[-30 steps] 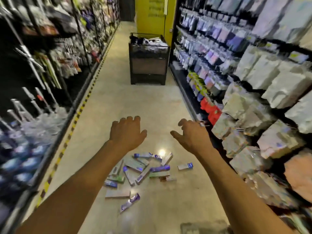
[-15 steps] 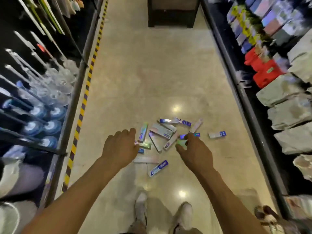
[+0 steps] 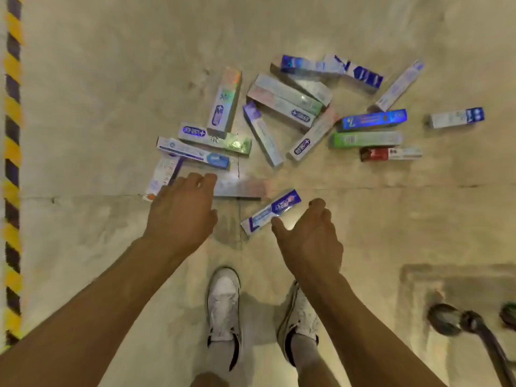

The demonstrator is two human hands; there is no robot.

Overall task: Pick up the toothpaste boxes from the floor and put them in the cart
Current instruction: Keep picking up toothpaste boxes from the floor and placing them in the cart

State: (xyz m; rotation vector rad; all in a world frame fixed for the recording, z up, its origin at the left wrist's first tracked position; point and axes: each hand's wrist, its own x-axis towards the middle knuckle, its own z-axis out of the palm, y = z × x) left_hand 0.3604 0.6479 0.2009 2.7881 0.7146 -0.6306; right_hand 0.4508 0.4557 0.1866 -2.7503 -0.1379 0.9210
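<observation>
Several toothpaste boxes (image 3: 282,104) lie scattered on the beige floor ahead of my feet. My left hand (image 3: 181,213) hovers palm down over the near left of the pile, its fingertips above a silver box (image 3: 240,188) and beside a white-purple box (image 3: 163,174). My right hand (image 3: 310,236) is spread with relaxed fingers right beside a blue-and-white box (image 3: 270,210), the nearest one; its thumb is at the box's near edge. Neither hand holds anything. The cart shows only as a wheel (image 3: 444,319) and a frame leg at the lower right.
A yellow-and-black hazard stripe (image 3: 12,169) runs along the left edge of the floor. My two white shoes (image 3: 223,305) stand just behind the hands. A lone white-blue box (image 3: 456,117) lies apart at the far right.
The view has tilted down from the aisle to the floor and closed in on the pile. Both hands have dropped toward the nearest boxes, the right one now beside the blue-and-white box.
</observation>
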